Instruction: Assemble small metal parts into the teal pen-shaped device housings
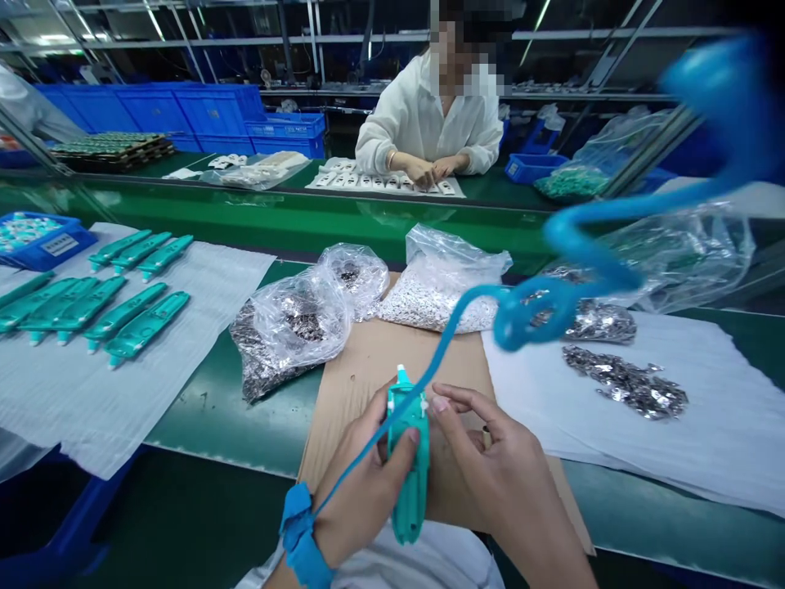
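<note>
My left hand is wrapped around a long teal plastic housing, held upright over a brown cardboard sheet. A blue wrist strap on that wrist trails a coiled blue cord up to the right. My right hand pinches at the housing's upper end, fingertips pressed on its right side beside small white parts; whether a part sits between the fingers is hidden.
Clear bags of small metal parts and white parts lie beyond the cardboard. Loose silvery pieces rest on white foam at right. Several teal housings lie on foam at left. Another person works across the green belt.
</note>
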### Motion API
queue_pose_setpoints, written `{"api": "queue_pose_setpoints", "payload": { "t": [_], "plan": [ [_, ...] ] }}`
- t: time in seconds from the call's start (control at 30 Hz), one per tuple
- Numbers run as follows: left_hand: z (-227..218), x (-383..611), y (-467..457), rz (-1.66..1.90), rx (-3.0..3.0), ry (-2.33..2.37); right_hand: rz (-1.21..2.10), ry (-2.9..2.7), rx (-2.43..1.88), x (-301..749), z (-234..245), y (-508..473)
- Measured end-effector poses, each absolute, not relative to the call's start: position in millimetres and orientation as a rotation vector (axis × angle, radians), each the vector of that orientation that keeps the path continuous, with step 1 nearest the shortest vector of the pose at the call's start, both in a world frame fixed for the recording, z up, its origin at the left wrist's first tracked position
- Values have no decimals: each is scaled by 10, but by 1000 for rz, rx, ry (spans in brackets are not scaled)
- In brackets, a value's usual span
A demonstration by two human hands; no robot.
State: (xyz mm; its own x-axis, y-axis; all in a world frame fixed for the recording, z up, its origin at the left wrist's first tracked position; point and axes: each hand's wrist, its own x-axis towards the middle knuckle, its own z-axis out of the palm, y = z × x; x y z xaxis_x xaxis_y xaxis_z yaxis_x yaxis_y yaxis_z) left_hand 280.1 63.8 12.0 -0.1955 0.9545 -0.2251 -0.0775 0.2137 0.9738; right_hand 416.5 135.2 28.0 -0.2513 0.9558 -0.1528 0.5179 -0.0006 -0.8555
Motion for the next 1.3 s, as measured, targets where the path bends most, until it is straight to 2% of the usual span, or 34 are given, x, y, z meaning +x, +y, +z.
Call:
{"api": "queue_pose_setpoints", "payload": {
  "t": [0.13,0.23,0.3,0.5,0.77,0.9,1.17,1.3],
  "plan": [
    [-50,2667,664,1184,892,1510,749,-2092,-1655,4652,186,1769],
    [-95,2627,686,1150,956,1537,240,-2094,-1903,5177,59,2138],
    [-90,2619,702,1130,1046,1621,93,-2147,-1994,5477,-19,2326],
    [-91,2574,731,1045,1295,2005,114,-2166,-2096,5772,-128,2501],
    [63,2317,560,954,1458,1889,59,-2271,-1984,5827,-37,2564],
    [64,2191,458,877,1707,1798,-31,-2395,-1703,5660,-17,2339],
    [-7,2188,413,773,1936,1681,444,-2716,-732,4719,68,1415],
    [11,2261,537,693,2034,1689,413,-2896,-620,4447,63,1212]
  ]
}}
